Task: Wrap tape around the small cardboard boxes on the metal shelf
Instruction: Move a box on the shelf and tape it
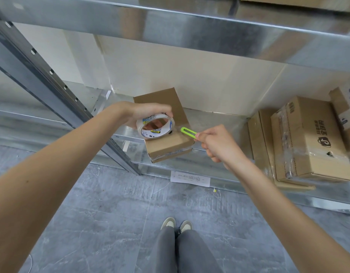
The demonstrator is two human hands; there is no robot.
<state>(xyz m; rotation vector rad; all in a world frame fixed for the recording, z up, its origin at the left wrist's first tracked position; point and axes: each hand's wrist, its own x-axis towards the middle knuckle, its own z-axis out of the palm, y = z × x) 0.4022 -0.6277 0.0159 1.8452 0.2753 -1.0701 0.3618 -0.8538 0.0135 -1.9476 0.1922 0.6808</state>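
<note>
Gripping the clear tape roll from above, your left hand had its fingers curled over the far rim of the roll and held it standing on edge on top of the small cardboard box at the centre of the frame. Your right hand, just right of centre, had its fingers closed round the green utility knife, whose tip pointed up and left toward the short stretch of tape running from the roll down onto the box.

That box sat at the front of the metal shelf, its near corner at the shelf's edge, with tape already showing along its lower front side. A second small brown box stood just behind it. At the right of the frame a stack of larger printed cartons, bound in clear tape, lay on the same shelf. A white paper label hung from the shelf's front lip, below centre.

You appeared to be at the cutting step, with the wrap on this box close to done. The next move called for keeping the strip taut with your left hand while the blade crossed it close to the roll, then pressing the loose end flat. Whether the blade was extended could not be told.
</note>
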